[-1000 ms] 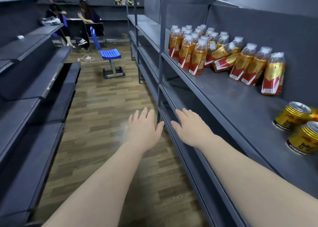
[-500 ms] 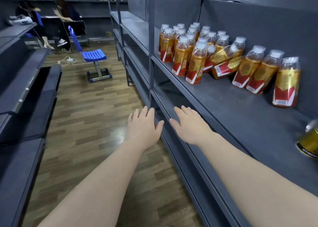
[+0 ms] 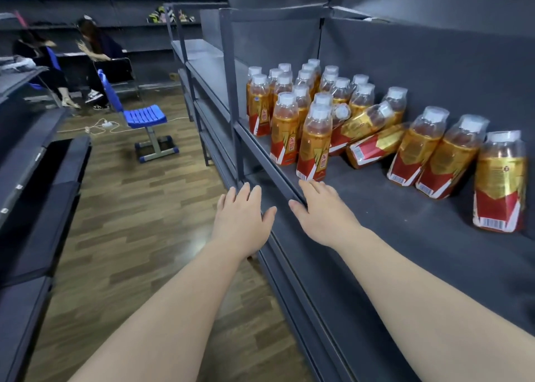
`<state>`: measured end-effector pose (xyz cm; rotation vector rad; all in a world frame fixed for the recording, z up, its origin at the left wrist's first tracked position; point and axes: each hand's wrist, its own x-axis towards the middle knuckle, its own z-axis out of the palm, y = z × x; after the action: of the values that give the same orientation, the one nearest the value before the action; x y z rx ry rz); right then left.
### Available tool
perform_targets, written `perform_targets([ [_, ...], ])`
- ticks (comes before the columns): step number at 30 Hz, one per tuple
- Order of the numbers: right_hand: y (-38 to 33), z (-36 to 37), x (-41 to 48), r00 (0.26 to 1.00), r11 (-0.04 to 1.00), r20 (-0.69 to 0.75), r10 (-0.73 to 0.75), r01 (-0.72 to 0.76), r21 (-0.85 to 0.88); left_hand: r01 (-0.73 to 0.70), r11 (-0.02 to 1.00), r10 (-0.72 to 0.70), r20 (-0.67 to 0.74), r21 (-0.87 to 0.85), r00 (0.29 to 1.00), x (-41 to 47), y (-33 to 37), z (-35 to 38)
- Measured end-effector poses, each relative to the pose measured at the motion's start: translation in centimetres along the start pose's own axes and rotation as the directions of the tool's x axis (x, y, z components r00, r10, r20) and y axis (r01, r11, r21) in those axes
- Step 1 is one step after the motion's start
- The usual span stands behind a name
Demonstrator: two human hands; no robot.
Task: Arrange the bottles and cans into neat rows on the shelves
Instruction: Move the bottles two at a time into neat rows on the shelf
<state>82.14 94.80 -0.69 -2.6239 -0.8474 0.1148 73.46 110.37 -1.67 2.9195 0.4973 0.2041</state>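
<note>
A: Hands, quick?

B: Left hand [image 3: 243, 216] is flat w/ fingers straight and together, holding nothing. It's out in front of the shelf [image 3: 405, 236] edge, by the upright post [image 3: 231, 97]. Right hand [image 3: 321, 210] is the same, fingers straight and nothing in it, reaching over the shelf's front lip. Can't tell if it touches the shelf.

A: Bottles?

B: All on that shelf, right side of the aisle. Main group [image 3: 289, 97] stands upright in rough rows at the far end, white caps, gold and red labels. The front bottle [image 3: 314, 147] stands near the lip, just beyond the right hand's fingertips, not touched.

A: Any down?

B: Two. One tipped bottle [image 3: 362, 123] leans on the group and the other [image 3: 376, 145] lies on its side just below it. Three more sit nearer the camera along the back wall: two lean left [image 3: 417, 150] [image 3: 451, 161], and the last one [image 3: 499, 184] is about upright.

A: Rest of the room?

B: Wood floor [image 3: 130, 207], a blue chair [image 3: 144, 116] in the aisle and a white cable [image 3: 107, 124] on the floor behind it. Two people [image 3: 95, 51] sit at the back. There are more dark shelves on the left [image 3: 37, 179].
</note>
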Motion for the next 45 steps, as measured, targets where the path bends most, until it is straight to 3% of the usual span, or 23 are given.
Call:
perform_targets([
  [7, 2.3, -1.1, 3.3, 0.984, 0.983, -0.105, 0.142, -0.128, 0.129, -0.055, 0.997, 0.055, -0.008, -0.052, 0.998, 6.1, 0.6, 1.5],
  [15, 3.2, -0.9, 8.1, 0.912, 0.891, -0.172, 0.371, -0.298, 0.343, -0.157, 0.969, 0.153, -0.035, -0.191, 0.988, 13.9, -0.4, 3.7],
  [20, 2.9, -0.3, 11.6, 0.866, 0.785, -0.218, 0.45, -0.267, 0.558, -0.118, 0.885, 0.089, -0.085, -0.451, 0.992, 18.9, -0.8, 3.7],
  [25, 2.8, 0.6, 13.5, 0.838, 0.715, -0.251, 0.485, -0.215, 0.665, -0.079, 0.71, 0.04, -0.072, -0.7, 0.997, 22.2, -0.4, 3.4],
  [33, 2.8, 0.5, 14.1, 0.796, 0.635, -0.229, 0.561, -0.237, 0.735, -0.021, 0.649, 0.025, -0.005, -0.76, 1.0, 25.0, 0.5, 4.2],
  [45, 2.9, 0.8, 13.9, 0.767, 0.655, -0.277, 0.578, -0.234, 0.719, -0.044, 0.683, 0.025, -0.037, -0.729, 0.999, 25.2, 0.4, 3.6],
])
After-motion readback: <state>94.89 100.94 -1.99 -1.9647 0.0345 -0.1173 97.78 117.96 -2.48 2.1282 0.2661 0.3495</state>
